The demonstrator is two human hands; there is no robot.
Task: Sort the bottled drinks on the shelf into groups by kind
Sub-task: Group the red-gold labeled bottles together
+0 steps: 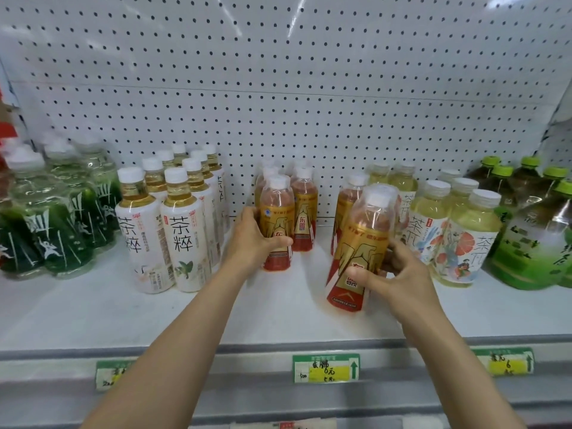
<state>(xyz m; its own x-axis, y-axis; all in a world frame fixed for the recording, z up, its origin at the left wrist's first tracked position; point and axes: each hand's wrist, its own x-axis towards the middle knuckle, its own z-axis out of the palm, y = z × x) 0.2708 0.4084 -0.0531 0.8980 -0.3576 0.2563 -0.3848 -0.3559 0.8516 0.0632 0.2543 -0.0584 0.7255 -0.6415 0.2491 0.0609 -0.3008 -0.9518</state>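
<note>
The right hand grips a tilted gold-and-red plastic bottle; the left hand clasps an upright gold-and-red bottle. The tilted one may knock its neighbours over.

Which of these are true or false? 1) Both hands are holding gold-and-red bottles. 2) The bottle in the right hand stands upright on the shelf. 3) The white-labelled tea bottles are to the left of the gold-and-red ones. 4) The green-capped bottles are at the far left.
1) True: the left hand grips the front gold-and-red bottle of the standing group, and the right hand grips another gold-and-red bottle.
2) False: that bottle is tilted, its cap leaning right.
3) True: the white-labelled tea bottles stand to the left.
4) False: the green-capped bottles are at the far right.
</note>
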